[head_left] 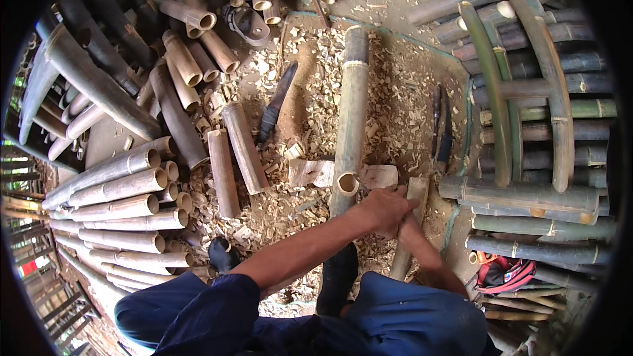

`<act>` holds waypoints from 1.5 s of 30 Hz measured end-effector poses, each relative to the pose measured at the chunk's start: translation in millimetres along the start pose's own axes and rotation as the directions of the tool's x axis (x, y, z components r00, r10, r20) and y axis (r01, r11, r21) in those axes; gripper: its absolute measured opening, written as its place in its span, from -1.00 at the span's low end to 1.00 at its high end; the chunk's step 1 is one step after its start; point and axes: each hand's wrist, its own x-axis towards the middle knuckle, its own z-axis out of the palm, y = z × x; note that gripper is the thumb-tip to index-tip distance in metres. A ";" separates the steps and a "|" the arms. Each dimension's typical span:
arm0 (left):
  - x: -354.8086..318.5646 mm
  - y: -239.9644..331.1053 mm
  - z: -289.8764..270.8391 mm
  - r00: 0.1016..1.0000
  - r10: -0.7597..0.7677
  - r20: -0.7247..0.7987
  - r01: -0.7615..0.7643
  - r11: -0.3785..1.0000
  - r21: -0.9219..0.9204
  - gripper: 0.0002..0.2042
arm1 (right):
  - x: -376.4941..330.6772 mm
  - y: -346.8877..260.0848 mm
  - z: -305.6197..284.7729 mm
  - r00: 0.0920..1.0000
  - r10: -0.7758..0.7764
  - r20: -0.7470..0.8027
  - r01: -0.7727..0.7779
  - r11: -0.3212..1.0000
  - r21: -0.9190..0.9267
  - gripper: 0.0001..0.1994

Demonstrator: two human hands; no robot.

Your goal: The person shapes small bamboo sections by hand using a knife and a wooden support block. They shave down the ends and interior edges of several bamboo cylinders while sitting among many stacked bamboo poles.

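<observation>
- Bamboo is what both hands are on: the left hand (pixel 386 209) is clenched over the top of a short flat split bamboo slat (pixel 410 227) that stands nearly upright on the ground between the person's knees.
- Right hand (pixel 403 229) sits just beneath the left, pressed against the same slat; its fingers are hidden, so I cannot tell how tightly it grips.
- Stiff and light, that slat looks to me; its split edges are probably sharp and splintery, so the broad faces near the upper end seem the safest hold.
- Just beside the hands lies a long greenish-tan bamboo pole (pixel 350 115), its open hollow end touching a pale wooden chopping block (pixel 315 173).
- Pale wood chips (pixel 395 86) cover the dirt floor around both.
- Further up, a dark long-bladed knife (pixel 277 102) rests on the chips, apart from the pole.
- To the left, cut tan bamboo tubes (pixel 125 188) are stacked; to the right, curved green bamboo strips (pixel 527 86) lie across dark poles.
- Black shoes (pixel 337 277) and blue trousers (pixel 191 313) fill the lower edge.
</observation>
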 end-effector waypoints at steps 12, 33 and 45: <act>-20.1 -17.0 -11.9 0.634 -0.179 -0.753 -0.183 0.910 -0.371 -0.04 | 46.0 -97.1 -139.2 0.862 -0.504 0.050 0.456 0.729 -0.510 -0.82; -42.2 20.9 10.6 0.828 -0.237 -0.508 0.007 0.910 -0.414 0.08 | 17.3 -33.7 -81.4 0.838 -0.542 0.059 0.545 0.832 -0.106 -0.60; -183.7 15.5 -4.4 0.828 -0.557 -0.072 0.400 0.676 -0.619 -0.15 | -33.9 -124.3 13.3 0.919 -0.299 0.259 -0.368 -0.407 0.836 -0.72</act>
